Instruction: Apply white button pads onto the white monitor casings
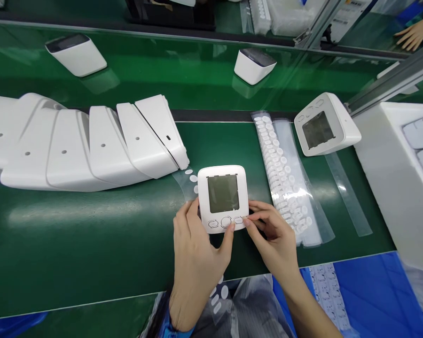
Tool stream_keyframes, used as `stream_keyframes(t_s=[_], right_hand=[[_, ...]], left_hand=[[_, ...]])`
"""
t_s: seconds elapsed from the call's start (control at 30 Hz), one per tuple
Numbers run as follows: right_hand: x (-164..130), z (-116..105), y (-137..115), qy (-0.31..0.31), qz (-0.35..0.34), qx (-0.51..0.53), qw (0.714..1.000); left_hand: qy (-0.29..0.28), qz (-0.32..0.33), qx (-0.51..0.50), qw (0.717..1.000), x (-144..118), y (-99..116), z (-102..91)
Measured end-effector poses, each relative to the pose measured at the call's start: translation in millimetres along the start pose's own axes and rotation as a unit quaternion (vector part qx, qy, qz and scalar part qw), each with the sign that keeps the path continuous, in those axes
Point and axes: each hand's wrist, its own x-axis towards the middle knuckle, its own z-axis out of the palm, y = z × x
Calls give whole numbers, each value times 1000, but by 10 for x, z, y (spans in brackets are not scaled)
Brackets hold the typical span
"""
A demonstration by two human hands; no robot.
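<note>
A white display unit (223, 199) with a grey screen and oval and round button outlines faces up toward me. My left hand (199, 253) grips it along the left side and bottom edge, thumb on the front near the round button outline. At its lower right corner, my right hand (273, 239) pinches, with the thumb beside the right button outline. Any small piece between those fingertips is too hidden to tell. Part of a clear strip with white oval pieces (193, 178) shows behind the left hand; similar ovals (224, 292) hang below the wrist.
A row of nested white housings (102, 145) lies left on the green bench (91, 249). Right are clear strips of white buttons (278, 173) and another display unit (326, 124). Two units (77, 56) (254, 66) stand behind. A white foam box (391, 188) borders the right; another person's hand (416, 34) shows beyond.
</note>
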Motion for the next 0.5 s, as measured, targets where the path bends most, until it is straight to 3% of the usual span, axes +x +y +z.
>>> stream_keyframes(t_s=[0.5], right_hand=[[-44, -6, 5, -7, -40, -39, 998]], left_hand=[[-7, -4, -3, 1000, 1, 4, -1]])
